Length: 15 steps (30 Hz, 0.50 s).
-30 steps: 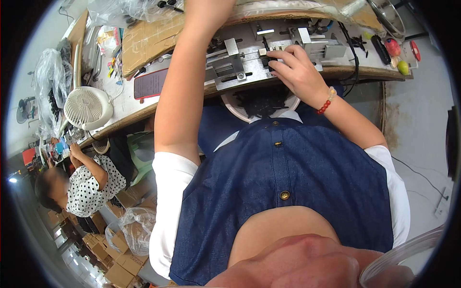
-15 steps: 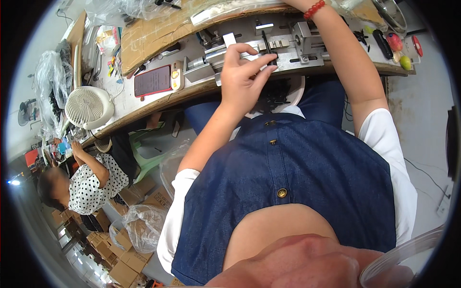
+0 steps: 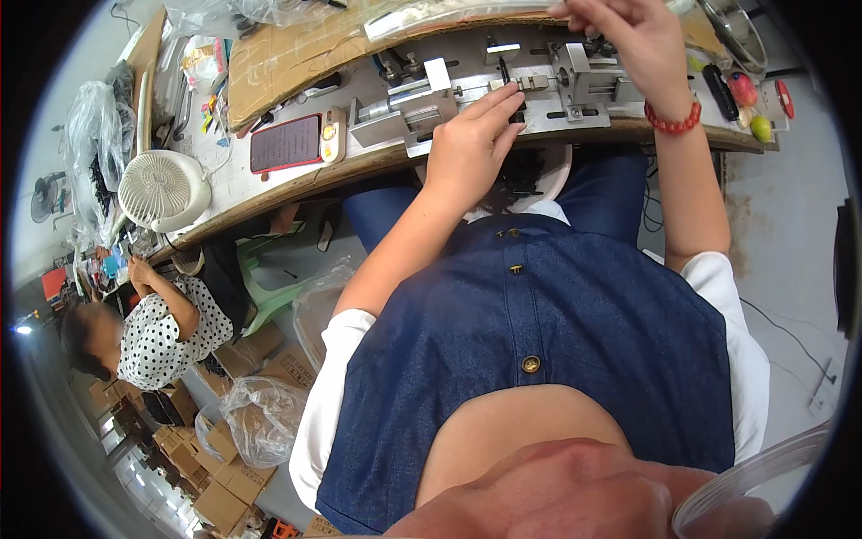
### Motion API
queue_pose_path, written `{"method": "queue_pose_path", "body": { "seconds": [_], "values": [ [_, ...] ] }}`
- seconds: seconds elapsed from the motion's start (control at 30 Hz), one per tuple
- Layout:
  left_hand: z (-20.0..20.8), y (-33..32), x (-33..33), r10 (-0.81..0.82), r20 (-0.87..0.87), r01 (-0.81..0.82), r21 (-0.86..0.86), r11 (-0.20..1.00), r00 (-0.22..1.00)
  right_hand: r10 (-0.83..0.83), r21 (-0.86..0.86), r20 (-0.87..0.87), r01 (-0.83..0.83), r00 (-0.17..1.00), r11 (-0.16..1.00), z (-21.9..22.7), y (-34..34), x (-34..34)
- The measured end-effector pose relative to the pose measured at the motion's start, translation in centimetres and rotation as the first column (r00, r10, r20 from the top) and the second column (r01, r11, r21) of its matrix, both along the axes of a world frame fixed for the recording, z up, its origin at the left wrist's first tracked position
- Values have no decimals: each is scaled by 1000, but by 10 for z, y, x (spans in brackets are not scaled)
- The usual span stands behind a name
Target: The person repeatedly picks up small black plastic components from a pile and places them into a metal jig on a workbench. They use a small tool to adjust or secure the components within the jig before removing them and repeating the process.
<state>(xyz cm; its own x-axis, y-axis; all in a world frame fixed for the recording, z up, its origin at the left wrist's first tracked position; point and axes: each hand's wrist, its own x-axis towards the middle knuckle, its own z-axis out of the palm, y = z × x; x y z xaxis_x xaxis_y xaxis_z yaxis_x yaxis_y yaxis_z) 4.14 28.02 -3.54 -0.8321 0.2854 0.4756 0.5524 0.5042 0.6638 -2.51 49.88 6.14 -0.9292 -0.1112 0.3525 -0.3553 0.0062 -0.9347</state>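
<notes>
In the head view, resting the left hand (image 3: 469, 145) at the near side of the metal fixture (image 3: 575, 85) on the bench (image 3: 235, 190), reaching with straight, close-set fingers (image 3: 499, 102) onto the slim black part (image 3: 504, 71); impossible to tell whether gripping it or only touching. Seen lying across the fixture's middle, between the end blocks, partly hidden by those fingertips. Holding the right hand (image 3: 639, 45) raised over the fixture's right end, with bent fingers near a clear plastic strip (image 3: 462, 18); cannot tell whether pinching anything. Wearing a red bead bracelet (image 3: 673, 119). Having a pale bowl (image 3: 564, 176) below the bench edge, and a phone (image 3: 285, 144) left of the fixture.
</notes>
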Motion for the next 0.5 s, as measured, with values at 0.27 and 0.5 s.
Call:
{"method": "queue_pose_path", "body": {
  "seconds": [0.27,0.5],
  "values": [
    [80,5,-83,131,-372,-199,-150,968,919,115,614,-377,155,919,774,-45,-10,75],
    [107,11,-150,247,-227,-328,-465,822,942,199,767,-450,263,871,585,-77,-30,71]
  ]
}}
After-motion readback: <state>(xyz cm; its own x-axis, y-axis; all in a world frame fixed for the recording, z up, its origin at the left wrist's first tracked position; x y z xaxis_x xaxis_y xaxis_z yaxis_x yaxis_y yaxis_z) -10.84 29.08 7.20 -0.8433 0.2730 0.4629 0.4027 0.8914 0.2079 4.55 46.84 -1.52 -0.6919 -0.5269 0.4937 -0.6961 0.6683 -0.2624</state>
